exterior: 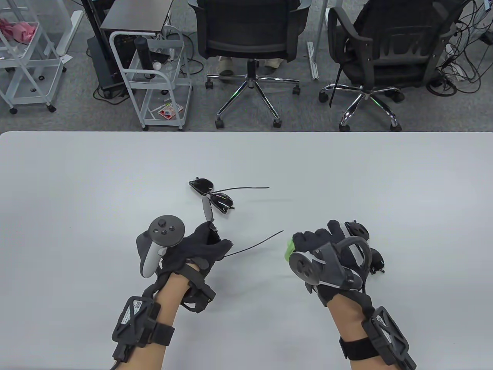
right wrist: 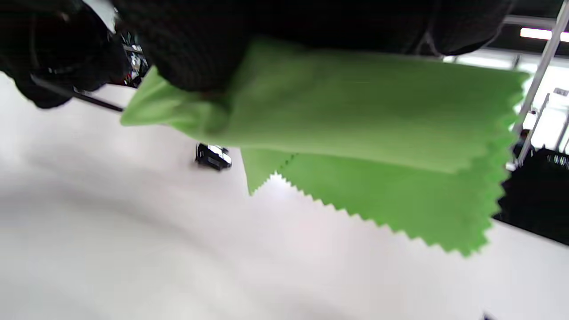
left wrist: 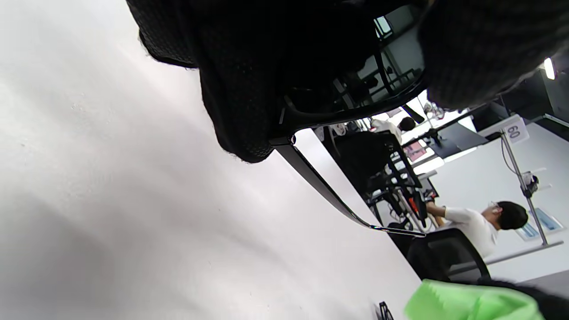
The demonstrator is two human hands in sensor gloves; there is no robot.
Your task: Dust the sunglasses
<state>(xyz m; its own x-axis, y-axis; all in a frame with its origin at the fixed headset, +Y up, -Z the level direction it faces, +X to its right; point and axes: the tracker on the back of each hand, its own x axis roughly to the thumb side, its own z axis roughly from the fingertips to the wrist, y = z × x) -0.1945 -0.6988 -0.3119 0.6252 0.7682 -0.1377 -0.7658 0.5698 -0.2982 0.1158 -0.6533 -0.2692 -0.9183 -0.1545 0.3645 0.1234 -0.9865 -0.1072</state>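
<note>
My left hand (exterior: 210,243) grips a pair of dark sunglasses (exterior: 207,210) by the frame, lifted off the white table (exterior: 77,185). One thin temple (exterior: 256,242) sticks out to the right. In the left wrist view the lens (left wrist: 373,84) sits between my fingers (left wrist: 240,98) and the temple (left wrist: 329,191) runs away from them. My right hand (exterior: 308,241) holds a green cloth (exterior: 289,250), a short way right of the temple tip. The right wrist view shows the cloth (right wrist: 355,133) hanging folded from my fingers (right wrist: 191,49). The cloth does not touch the glasses.
A second pair of sunglasses (exterior: 215,194) lies on the table just beyond my left hand, also visible in the right wrist view (right wrist: 213,156). Another dark pair (exterior: 364,235) lies behind my right hand. Office chairs (exterior: 250,46) and a white cart (exterior: 154,77) stand beyond the far edge.
</note>
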